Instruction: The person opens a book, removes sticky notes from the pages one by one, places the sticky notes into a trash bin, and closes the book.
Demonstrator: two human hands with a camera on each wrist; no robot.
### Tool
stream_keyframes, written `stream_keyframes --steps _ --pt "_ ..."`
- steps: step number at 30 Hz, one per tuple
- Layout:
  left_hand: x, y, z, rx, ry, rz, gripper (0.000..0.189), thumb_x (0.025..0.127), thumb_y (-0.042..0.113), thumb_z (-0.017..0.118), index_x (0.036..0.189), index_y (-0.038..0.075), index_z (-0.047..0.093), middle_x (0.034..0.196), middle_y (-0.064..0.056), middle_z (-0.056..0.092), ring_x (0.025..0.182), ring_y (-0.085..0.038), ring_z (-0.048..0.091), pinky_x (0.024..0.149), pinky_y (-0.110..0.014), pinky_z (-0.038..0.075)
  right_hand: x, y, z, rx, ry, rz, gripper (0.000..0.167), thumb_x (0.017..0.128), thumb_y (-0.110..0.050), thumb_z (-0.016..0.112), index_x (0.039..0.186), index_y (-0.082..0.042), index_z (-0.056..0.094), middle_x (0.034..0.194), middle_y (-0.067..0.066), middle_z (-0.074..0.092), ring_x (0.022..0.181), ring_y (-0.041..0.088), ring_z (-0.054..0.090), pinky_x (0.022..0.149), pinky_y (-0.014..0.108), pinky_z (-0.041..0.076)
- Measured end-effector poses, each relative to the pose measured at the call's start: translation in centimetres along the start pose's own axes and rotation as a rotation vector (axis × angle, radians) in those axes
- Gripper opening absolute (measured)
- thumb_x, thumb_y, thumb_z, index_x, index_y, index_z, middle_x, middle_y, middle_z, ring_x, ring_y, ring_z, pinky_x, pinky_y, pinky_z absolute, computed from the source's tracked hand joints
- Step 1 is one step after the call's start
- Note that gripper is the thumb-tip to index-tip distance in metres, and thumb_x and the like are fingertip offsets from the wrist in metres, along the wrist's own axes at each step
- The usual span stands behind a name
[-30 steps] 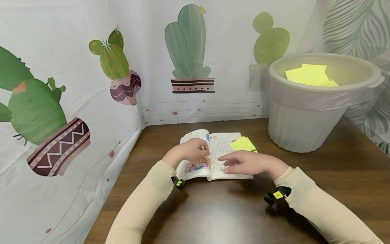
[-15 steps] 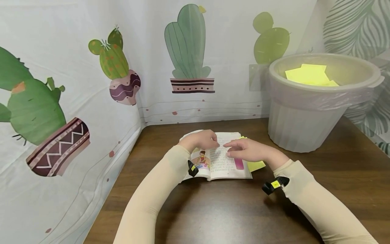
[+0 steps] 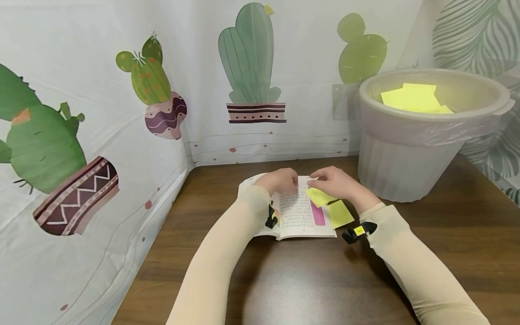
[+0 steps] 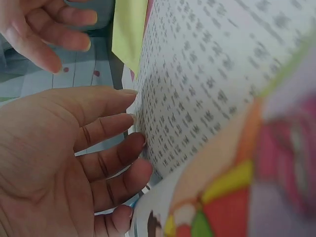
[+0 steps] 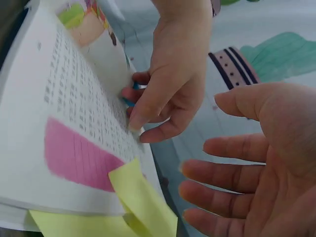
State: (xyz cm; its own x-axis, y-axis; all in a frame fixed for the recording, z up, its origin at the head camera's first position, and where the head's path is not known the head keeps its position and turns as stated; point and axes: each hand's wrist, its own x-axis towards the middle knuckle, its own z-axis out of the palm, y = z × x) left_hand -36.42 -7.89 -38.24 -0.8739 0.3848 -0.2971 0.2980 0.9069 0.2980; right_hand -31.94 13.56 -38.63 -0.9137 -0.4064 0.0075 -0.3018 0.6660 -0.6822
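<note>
An open book (image 3: 291, 221) lies on the table, its right page full of small printed characters beside a pink panel (image 5: 74, 155). My left hand (image 3: 280, 180) is over the upper part of the book; its relaxed, slightly bent fingertips rest at the page (image 4: 197, 74) near the top edge. To its right hovers my right hand (image 3: 335, 183), fingers loosely spread with nothing between them in the right wrist view. A yellow sticky note (image 3: 319, 197) overlaps the right page below that hand. Another yellow note (image 3: 340, 215) sticks out from the book's right edge.
A large grey bin (image 3: 400, 162) with a clear liner stands at the back right, holding several yellow sticky notes (image 3: 410, 98). The brown wooden table (image 3: 292, 284) meets a cactus-printed cloth (image 3: 308, 140) behind and at the left.
My left hand has moved right and up across the book from the left page. My right hand has moved up and slightly right. The pink panel and a second sticky note have come into sight.
</note>
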Motion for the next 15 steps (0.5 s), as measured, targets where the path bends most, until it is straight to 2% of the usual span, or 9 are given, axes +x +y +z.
stream_keyframes --steps 7,15 --pt "0.2 1.0 0.2 -0.023 0.020 -0.006 0.027 0.087 0.025 0.078 0.112 0.020 0.069 0.118 0.004 0.068 0.102 -0.018 0.061 0.095 -0.045 0.052 0.6 1.7 -0.1 -0.030 0.025 0.108 0.059 0.101 -0.046 0.058 0.139 -0.001 0.061 0.142 0.022 0.062 0.134 0.040 0.055 0.109 0.059 0.046" --pt "1.0 1.9 0.6 -0.027 0.013 -0.003 0.028 0.088 0.023 0.075 0.115 0.019 0.068 0.121 0.002 0.068 0.106 -0.018 0.060 0.099 -0.045 0.051 0.9 3.2 0.2 -0.063 -0.015 0.165 0.063 0.101 -0.048 0.057 0.141 0.002 0.059 0.145 0.024 0.059 0.131 0.041 0.057 0.101 0.058 0.051"
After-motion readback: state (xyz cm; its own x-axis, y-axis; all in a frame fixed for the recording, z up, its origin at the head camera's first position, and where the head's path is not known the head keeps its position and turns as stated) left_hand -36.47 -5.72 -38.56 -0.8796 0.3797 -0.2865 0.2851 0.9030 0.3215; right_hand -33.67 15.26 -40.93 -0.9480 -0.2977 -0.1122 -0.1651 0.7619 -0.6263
